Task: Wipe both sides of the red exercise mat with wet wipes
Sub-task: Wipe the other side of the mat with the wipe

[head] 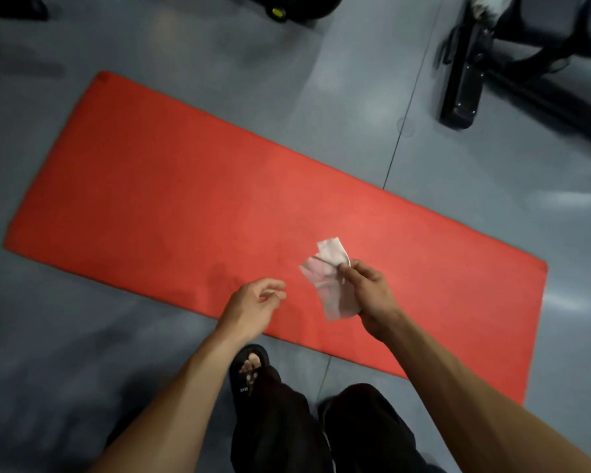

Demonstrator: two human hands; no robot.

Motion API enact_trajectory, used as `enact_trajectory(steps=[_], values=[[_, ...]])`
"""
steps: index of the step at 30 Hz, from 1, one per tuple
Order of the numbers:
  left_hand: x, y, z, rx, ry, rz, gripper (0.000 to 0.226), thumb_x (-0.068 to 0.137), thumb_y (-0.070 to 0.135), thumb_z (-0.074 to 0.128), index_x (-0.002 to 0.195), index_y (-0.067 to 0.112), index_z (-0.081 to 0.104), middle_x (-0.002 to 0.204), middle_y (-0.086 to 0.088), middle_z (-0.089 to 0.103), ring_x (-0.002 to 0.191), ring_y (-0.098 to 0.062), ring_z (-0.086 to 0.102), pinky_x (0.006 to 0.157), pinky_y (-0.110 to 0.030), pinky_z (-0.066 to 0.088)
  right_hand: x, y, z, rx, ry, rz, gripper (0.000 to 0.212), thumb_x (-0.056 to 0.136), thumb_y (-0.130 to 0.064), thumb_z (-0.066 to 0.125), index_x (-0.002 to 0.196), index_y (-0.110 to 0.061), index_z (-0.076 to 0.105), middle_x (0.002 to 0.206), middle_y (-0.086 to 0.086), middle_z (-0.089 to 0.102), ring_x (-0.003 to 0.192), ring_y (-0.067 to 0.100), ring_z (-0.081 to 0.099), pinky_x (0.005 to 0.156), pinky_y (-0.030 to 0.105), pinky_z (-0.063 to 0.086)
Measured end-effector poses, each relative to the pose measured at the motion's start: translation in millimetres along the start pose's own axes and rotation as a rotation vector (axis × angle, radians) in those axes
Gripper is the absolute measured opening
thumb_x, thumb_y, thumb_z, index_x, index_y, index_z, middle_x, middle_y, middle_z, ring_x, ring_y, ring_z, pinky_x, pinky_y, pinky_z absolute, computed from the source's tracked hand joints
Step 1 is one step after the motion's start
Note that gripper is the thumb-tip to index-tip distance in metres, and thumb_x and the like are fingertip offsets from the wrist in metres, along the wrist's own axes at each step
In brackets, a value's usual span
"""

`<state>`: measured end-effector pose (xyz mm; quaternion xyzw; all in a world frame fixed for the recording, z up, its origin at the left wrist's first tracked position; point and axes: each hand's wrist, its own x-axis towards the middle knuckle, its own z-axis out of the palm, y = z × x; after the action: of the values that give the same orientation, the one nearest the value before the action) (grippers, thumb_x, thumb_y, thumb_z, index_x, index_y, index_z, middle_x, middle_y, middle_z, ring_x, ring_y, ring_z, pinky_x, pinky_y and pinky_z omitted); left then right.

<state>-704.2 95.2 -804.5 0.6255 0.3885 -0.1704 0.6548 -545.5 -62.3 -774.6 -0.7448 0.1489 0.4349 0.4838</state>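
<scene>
While the red exercise mat (191,199) lies flat on the grey floor (65,336) under both hands, a wet wipe (328,285) hangs above it.

The right hand (369,295) pinches the crumpled wipe over the mat's near edge; the left hand (253,302), beside it, is relaxed with loosely curled fingers, holding nothing. A black sandal (248,370) stands below the left wrist; dark gym equipment (468,76) sits well beyond the right hand.

Both arms out front — one hand busy, one idle

The right hand (369,295) is raised with its fingers curled, pinching a wet wipe (328,281) that hangs from them. The left hand (253,305) floats just beside it, fingers loosely bent and holding nothing — both forearms bare, reaching forward over the near edge.
</scene>
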Motion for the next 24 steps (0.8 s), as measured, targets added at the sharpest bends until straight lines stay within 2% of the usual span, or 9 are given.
enact_trajectory(steps=[3,5,8,11,13,15,17,21,24], values=[[-27,33,5,-0.048,-0.026,-0.01,0.022,0.086,0.025,0.056,0.098,0.038,0.068,0.093,0.013,0.077,0.091,-0.011,0.074,0.09,-0.029,0.054,-31,-26,-10,0.083,0.028,-0.002,0.021,0.102,-0.02,0.062,0.083,-0.019,0.071,0.083,0.006,0.07,0.074,0.022,0.063,0.066,0.033,0.05],[-38,46,10,-0.061,-0.04,-0.001,0.025,0.079,0.032,0.052,0.096,0.037,0.069,0.088,0.014,0.078,0.086,-0.008,0.074,0.087,-0.032,0.054,-48,-40,-18,0.143,0.06,-0.007,0.021,0.102,-0.02,0.061,0.085,-0.018,0.071,0.082,0.006,0.071,0.07,0.021,0.065,0.064,0.033,0.052],[-55,75,27,-0.031,-0.067,0.012,0.018,0.085,0.026,0.056,0.095,0.034,0.068,0.083,0.014,0.077,0.075,-0.003,0.072,0.084,-0.032,0.054,-74,-62,-38,0.242,0.104,-0.017,0.017,0.103,-0.019,0.06,0.091,-0.013,0.071,0.087,0.011,0.07,0.076,0.025,0.064,0.07,0.037,0.052],[-66,107,51,-0.003,-0.092,0.026,0.022,0.082,0.032,0.052,0.096,0.033,0.069,0.085,0.017,0.077,0.074,-0.004,0.071,0.078,-0.028,0.053,-95,-79,-70,0.318,0.105,-0.022,0.016,0.103,-0.019,0.06,0.096,-0.01,0.07,0.094,0.018,0.067,0.084,0.031,0.06,0.078,0.046,0.048],[-70,129,72,0.048,-0.112,0.037,0.015,0.094,0.029,0.055,0.098,0.033,0.069,0.085,0.014,0.078,0.074,-0.002,0.069,0.072,-0.023,0.05,-105,-86,-99,0.352,0.12,-0.031,0.016,0.103,-0.02,0.06,0.095,-0.011,0.07,0.091,0.017,0.068,0.08,0.03,0.062,0.076,0.046,0.05],[-74,151,96,0.088,-0.126,0.044,0.025,0.106,0.017,0.051,0.098,0.032,0.07,0.087,0.011,0.077,0.072,-0.001,0.068,0.068,-0.018,0.048,-115,-89,-133,0.382,0.16,-0.05,0.018,0.104,-0.021,0.059,0.094,-0.011,0.07,0.081,0.012,0.07,0.067,0.024,0.064,0.068,0.039,0.053],[-78,177,128,0.111,-0.142,0.053,0.029,0.109,0.016,0.047,0.099,0.03,0.07,0.089,0.007,0.077,0.075,-0.007,0.069,0.065,-0.016,0.046,-124,-87,-174,0.454,0.207,-0.068,0.018,0.104,-0.021,0.058,0.094,-0.012,0.07,0.076,0.008,0.071,0.06,0.019,0.064,0.064,0.035,0.053],[-88,236,219,0.084,-0.189,0.018,0.032,0.111,0.029,0.042,0.098,0.023,0.071,0.087,0.006,0.077,0.077,-0.014,0.067,0.063,-0.02,0.046,-147,-74,-266,0.629,0.21,-0.075,0.015,0.102,-0.013,0.058,0.091,-0.012,0.07,0.091,0.012,0.069,0.079,0.024,0.064,0.074,0.036,0.051],[-105,276,305,0.118,-0.311,-0.046,0.041,0.109,0.042,0.038,0.104,0.02,0.071,0.092,0.003,0.078,0.083,-0.018,0.07,0.072,-0.028,0.051,-169,-55,-340,0.7,0.206,-0.088,0.015,0.099,-0.005,0.054,0.105,-0.005,0.067,0.102,0.018,0.065,0.091,0.029,0.06,0.077,0.038,0.051]])
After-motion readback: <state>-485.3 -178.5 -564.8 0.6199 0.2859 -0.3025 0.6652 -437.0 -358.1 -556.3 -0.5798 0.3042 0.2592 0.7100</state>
